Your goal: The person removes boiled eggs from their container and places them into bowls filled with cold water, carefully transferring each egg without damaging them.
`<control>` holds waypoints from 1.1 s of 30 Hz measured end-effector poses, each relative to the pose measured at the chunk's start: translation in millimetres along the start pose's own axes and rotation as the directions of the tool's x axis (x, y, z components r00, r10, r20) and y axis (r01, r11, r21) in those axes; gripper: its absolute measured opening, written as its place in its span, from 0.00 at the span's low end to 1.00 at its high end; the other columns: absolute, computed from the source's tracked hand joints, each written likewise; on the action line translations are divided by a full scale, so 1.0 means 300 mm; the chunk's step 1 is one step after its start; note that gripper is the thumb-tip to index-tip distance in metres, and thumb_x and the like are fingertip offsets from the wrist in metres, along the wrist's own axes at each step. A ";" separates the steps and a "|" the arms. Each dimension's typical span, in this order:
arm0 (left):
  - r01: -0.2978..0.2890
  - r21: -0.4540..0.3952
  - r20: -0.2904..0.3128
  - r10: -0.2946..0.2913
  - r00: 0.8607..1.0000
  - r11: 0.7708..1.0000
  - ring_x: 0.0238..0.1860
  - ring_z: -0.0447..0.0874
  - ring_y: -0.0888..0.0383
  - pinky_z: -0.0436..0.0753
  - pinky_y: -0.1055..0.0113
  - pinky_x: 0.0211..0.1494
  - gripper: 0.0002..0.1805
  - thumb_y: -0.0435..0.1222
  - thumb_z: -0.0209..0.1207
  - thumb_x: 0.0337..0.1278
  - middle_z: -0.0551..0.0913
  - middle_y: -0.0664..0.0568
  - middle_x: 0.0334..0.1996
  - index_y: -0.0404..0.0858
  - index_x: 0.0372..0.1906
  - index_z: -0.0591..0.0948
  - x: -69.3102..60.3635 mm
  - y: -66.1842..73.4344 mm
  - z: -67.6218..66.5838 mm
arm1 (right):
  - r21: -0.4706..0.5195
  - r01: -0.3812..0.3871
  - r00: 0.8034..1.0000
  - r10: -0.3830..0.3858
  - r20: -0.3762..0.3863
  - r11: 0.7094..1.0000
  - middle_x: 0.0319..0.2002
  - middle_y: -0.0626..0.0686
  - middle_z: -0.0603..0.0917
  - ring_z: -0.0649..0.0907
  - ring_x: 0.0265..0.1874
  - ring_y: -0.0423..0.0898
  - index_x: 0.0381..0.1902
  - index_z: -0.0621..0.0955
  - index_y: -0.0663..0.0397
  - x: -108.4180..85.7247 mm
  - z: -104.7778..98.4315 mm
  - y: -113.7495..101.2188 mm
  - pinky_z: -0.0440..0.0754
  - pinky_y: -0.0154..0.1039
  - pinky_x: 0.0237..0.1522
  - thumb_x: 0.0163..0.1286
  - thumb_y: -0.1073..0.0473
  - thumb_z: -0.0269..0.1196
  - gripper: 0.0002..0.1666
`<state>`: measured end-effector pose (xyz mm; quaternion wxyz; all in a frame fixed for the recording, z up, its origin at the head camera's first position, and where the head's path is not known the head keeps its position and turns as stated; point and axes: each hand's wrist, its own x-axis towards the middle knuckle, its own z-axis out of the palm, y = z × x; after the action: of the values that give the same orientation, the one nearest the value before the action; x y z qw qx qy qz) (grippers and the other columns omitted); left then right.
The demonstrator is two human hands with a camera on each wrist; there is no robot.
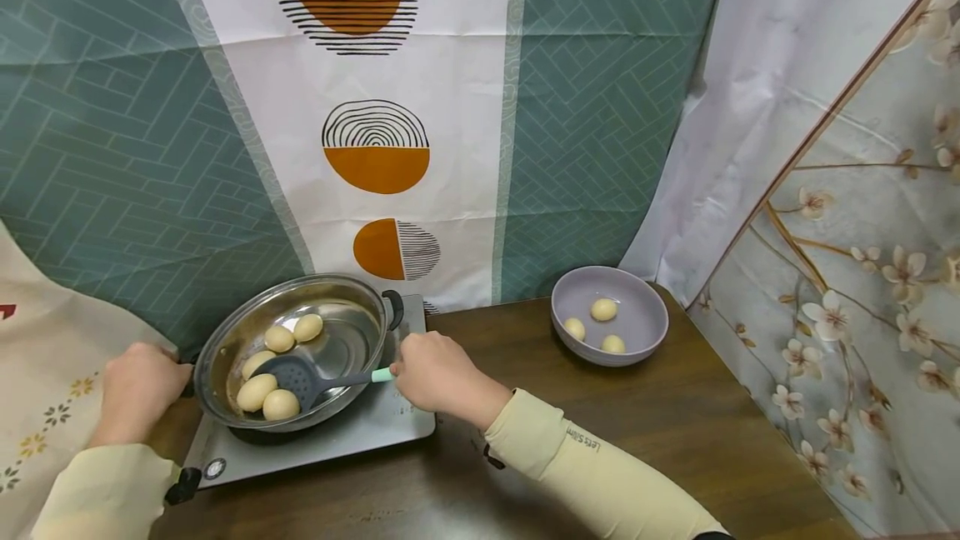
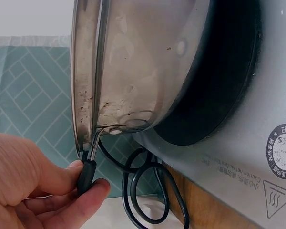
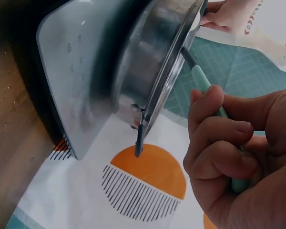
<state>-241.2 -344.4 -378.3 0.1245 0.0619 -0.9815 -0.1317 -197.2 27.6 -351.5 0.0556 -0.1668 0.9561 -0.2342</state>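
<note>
Left hand [image 1: 142, 386]: thumb and fingers pinching the black side handle [image 2: 87, 177] on the left of the wide, round, stainless-steel pan [image 1: 348, 336]. Left wrist view confirms the grasp.

Right hand [image 1: 437, 373]: just off the right side of the pan, fingers curled round the mint-green handle of a dark grey slotted skimmer [image 1: 302, 380]. Skimmer shaft crosses the pan's right-front rim, head down inside the pan towards its left.

Inside the pan: five pale, cream-tan, oval eggs [image 1: 279, 338] visible. Two sit at the pan's front left, right up against the skimmer head; can't tell if either rests on it. One lies just behind those, two more towards the pan's back. Right half of the pan floor shows bare metal.

Under the pan: flat silver-grey hot plate [image 1: 375, 419], hot-surface warning printed on it. Plate sits on the dark brown wooden worktop [image 1: 675, 407].

Well right of the pan: round lavender bowl [image 1: 645, 319] on the worktop, three similar eggs in it, apart from one another.

Behind the pan: green and white patterned curtain [image 1: 600, 107] with orange circle prints. Far right of the pan: pale floral sheet [image 1: 862, 315].
</note>
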 end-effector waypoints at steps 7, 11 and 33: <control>0.004 0.003 0.008 -0.004 1.000 1.000 0.15 0.64 0.50 0.61 0.63 0.21 0.21 0.36 0.55 0.46 0.65 0.54 0.05 0.42 0.03 0.66 0.004 -0.003 0.003 | 0.027 -0.024 1.000 0.025 -0.007 0.999 0.08 0.43 0.62 0.64 0.09 0.40 0.09 0.72 0.46 0.005 -0.014 0.010 0.63 0.33 0.15 0.68 0.51 0.56 0.25; 0.001 0.004 -0.001 -0.001 1.000 1.000 0.16 0.65 0.49 0.61 0.62 0.20 0.21 0.37 0.56 0.45 0.65 0.53 0.06 0.42 0.03 0.66 0.010 -0.002 0.002 | 0.035 -0.031 0.999 0.032 -0.029 0.999 0.10 0.44 0.65 0.66 0.11 0.41 0.10 0.73 0.46 0.009 -0.032 0.014 0.64 0.33 0.16 0.68 0.52 0.56 0.24; -0.012 0.004 -0.001 0.012 1.000 1.000 0.15 0.66 0.48 0.62 0.60 0.21 0.20 0.36 0.55 0.42 0.67 0.53 0.05 0.42 0.02 0.67 0.012 -0.014 0.009 | 0.077 -0.090 0.990 0.097 -0.098 0.993 0.16 0.45 0.75 0.70 0.16 0.42 0.23 0.83 0.48 0.012 -0.095 0.070 0.67 0.35 0.18 0.67 0.51 0.57 0.15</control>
<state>-244.9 -348.4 -381.2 0.1255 0.0561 -0.9821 -0.1289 -212.0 56.0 -336.2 0.0241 -0.1075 0.9554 -0.2741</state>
